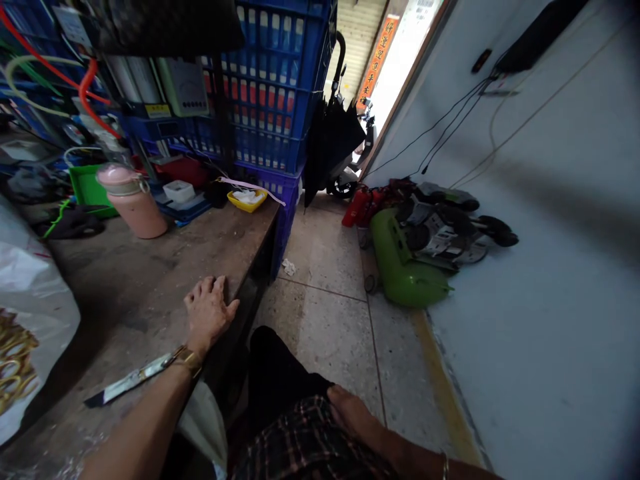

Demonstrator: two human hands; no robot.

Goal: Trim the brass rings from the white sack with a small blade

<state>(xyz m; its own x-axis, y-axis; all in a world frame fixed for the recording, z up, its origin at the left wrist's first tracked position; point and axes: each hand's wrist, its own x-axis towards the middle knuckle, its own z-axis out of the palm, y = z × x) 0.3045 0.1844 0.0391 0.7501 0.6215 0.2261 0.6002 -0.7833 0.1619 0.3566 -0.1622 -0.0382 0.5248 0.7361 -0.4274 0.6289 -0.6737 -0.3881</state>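
My left hand (210,310) lies palm down on the brown worktable (155,273), near its right edge, with its fingers spread and nothing in them. A box cutter (133,380) lies on the tabletop beside my left wrist, partly behind the forearm. My right hand (355,413) rests against my dark clothing at the thigh; its fingers are mostly hidden. At the left, a clear plastic bag (43,287) holds several gold-coloured rings (15,357). A pink bottle (135,203) stands upright farther back on the table.
A yellow dish (247,200) and a green bin (90,190) sit at the table's back. Blue crates (270,87) are stacked behind it. On the floor to the right stands a green air compressor (405,267) by the wall. A black umbrella (333,137) hangs near the doorway.
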